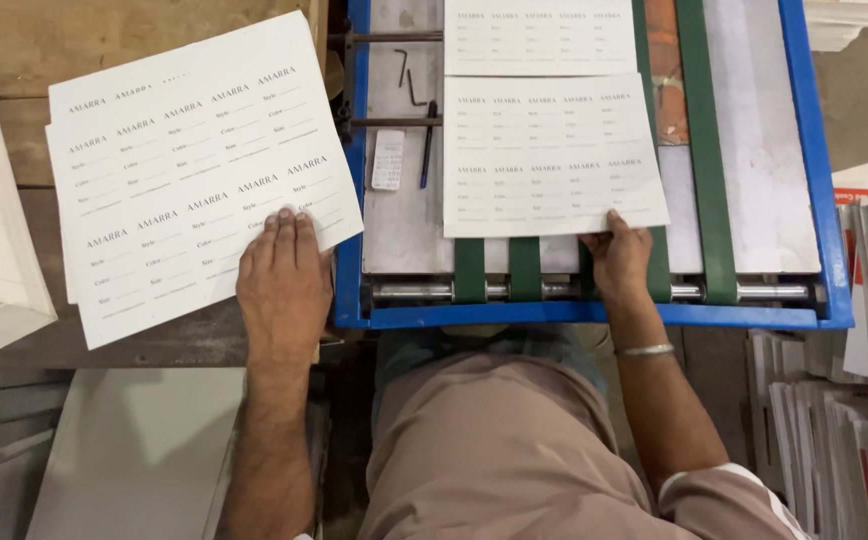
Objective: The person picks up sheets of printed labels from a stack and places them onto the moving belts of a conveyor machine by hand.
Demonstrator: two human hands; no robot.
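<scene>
A white printed sheet (pixel 552 155) lies flat on the blue machine bed, near its front edge; a tilted stack of printed sheets (pixel 194 180) lies on the wooden bench

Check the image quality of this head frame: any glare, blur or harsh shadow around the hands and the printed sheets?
Head view: light even and soft, no harsh shadows; left hand and right hand are sharp; printed sheet on the blue-framed conveyor slightly bright, but not blown out; sheet stack print legible; small text soft with distance; mild wide-angle bend at edges.
</scene>
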